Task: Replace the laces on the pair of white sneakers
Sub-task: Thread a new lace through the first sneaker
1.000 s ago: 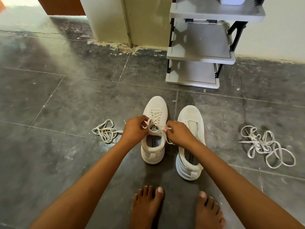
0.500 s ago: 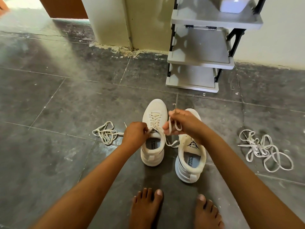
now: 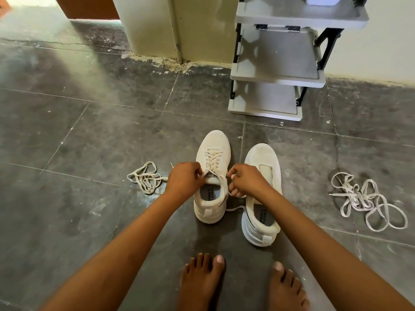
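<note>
Two white sneakers stand side by side on the dark floor, toes pointing away from me. The left sneaker (image 3: 213,144) has a cream lace (image 3: 213,158) threaded through its eyelets. My left hand (image 3: 185,179) pinches one end of that lace at the tongue's left side. My right hand (image 3: 246,181) pinches the other end at the tongue's right side, and a loose tail runs down between the shoes. The right sneaker (image 3: 263,158) has no lace and its tongue lies bare.
A bundled cream lace (image 3: 146,179) lies on the floor left of the shoes. A larger tangle of white laces (image 3: 368,200) lies to the right. A grey tiered shoe rack (image 3: 276,70) stands against the wall behind. My bare feet (image 3: 202,281) are at the bottom.
My right hand came down from above the right sneaker's toe to the left sneaker's tongue, still pinching the lace end. My left hand stayed at the tongue.
</note>
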The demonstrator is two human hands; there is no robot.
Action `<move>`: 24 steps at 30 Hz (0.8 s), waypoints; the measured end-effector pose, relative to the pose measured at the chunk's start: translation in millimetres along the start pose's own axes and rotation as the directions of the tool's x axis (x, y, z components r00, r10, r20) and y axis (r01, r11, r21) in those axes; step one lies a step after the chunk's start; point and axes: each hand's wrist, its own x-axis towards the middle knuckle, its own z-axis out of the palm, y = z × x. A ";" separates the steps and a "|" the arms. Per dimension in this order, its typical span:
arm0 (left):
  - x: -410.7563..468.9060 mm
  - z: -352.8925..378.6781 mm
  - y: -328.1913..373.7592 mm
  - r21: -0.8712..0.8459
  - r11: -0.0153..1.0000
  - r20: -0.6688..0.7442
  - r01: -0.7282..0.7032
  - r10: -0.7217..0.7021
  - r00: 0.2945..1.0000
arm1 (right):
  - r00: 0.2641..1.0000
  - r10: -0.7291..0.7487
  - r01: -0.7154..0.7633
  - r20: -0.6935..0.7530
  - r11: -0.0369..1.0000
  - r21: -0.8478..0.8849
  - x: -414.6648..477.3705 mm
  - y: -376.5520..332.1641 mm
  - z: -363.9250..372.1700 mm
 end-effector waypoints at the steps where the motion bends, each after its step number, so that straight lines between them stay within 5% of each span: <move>1: 0.1 0.1 -0.4 -0.003 1.000 -0.001 0.000 0.000 1.000 | 1.000 0.000 0.000 0.004 1.000 -0.007 1.2 -0.1 -0.3; 12: -0.4 -0.9 0.5 0.001 1.000 0.006 -0.012 0.012 1.000 | 0.995 -0.095 0.094 0.001 0.986 -0.137 4.5 -3.1 -3.6; 16: 0.6 2.4 -0.9 0.002 1.000 -0.001 -0.019 0.019 1.000 | 0.998 -0.010 0.024 -0.057 0.964 0.264 4.3 -11.9 -27.2; 21: 1.2 1.8 -2.0 -0.026 1.000 0.027 0.002 -0.001 1.000 | 0.998 -0.035 -0.014 0.042 0.574 0.819 -6.1 -33.9 -47.7; 24: -0.9 -0.4 0.2 -0.123 0.992 0.013 0.036 -0.035 0.999 | 0.977 -0.113 -0.138 0.182 0.319 0.938 -15.2 -46.5 -39.9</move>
